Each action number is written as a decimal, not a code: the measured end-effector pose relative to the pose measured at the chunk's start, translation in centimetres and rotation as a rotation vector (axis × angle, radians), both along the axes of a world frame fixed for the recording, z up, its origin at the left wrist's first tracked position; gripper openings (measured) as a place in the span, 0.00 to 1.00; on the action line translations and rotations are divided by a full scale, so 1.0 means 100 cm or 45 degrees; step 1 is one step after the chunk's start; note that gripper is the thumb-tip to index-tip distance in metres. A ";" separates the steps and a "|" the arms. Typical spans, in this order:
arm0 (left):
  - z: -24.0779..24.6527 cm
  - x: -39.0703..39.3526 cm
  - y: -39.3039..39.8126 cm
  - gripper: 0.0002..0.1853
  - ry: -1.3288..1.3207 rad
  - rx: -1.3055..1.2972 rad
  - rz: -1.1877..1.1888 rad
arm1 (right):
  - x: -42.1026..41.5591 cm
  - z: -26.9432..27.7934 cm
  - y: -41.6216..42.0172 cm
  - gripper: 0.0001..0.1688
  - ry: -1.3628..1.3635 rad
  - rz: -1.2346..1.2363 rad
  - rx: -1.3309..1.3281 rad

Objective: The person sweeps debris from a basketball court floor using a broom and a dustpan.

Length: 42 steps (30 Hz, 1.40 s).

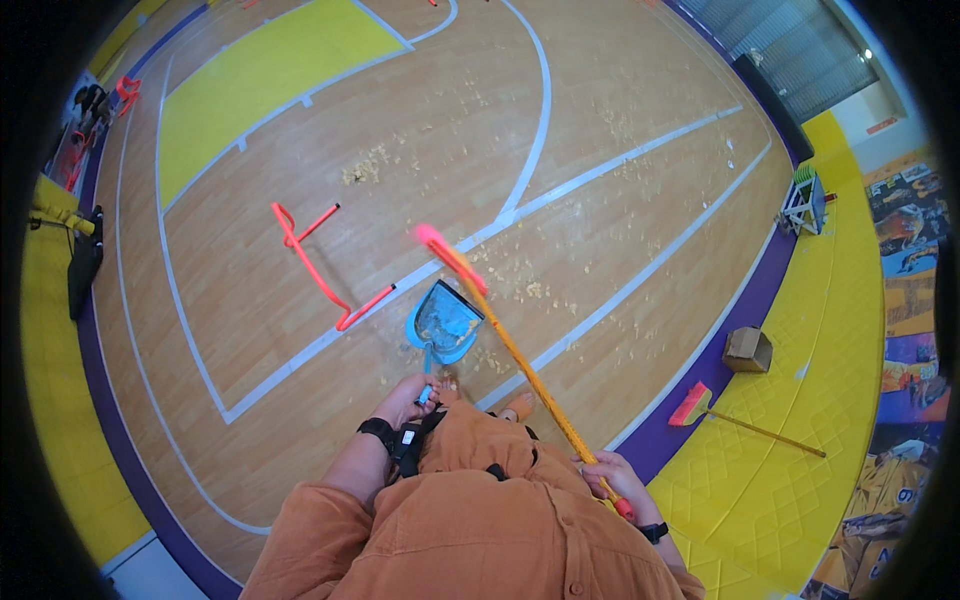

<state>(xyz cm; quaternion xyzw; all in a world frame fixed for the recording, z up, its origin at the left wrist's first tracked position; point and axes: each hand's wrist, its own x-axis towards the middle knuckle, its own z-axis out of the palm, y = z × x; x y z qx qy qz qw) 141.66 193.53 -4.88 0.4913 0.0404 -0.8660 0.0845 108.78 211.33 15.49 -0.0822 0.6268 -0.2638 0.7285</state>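
My left hand (405,401) grips the upright handle of a blue long-handled dustpan (442,322), whose pan rests on the wooden court floor in front of my feet. Some pale debris lies inside the pan. In my right hand (611,474) is the yellow-orange stick of a broom (525,364), held near its red end cap. The pink-red broom head (454,259) is just beyond the dustpan's black front lip; it looks slightly blurred, and whether its bristles touch the floor I cannot tell. Pale crumb-like debris (534,289) is scattered right of the pan and around my feet.
A red hurdle frame (304,259) lies left of the dustpan. Farther off is a denser debris patch (365,171). At right, a cardboard box (748,349) and a second broom (691,405) lie by the yellow wall padding (795,405). A folding stool (806,201) stands farther back.
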 end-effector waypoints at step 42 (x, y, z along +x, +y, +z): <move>0.022 -0.160 -0.099 0.06 0.002 0.076 0.716 | -0.219 -0.028 -0.229 0.11 0.236 0.599 -0.076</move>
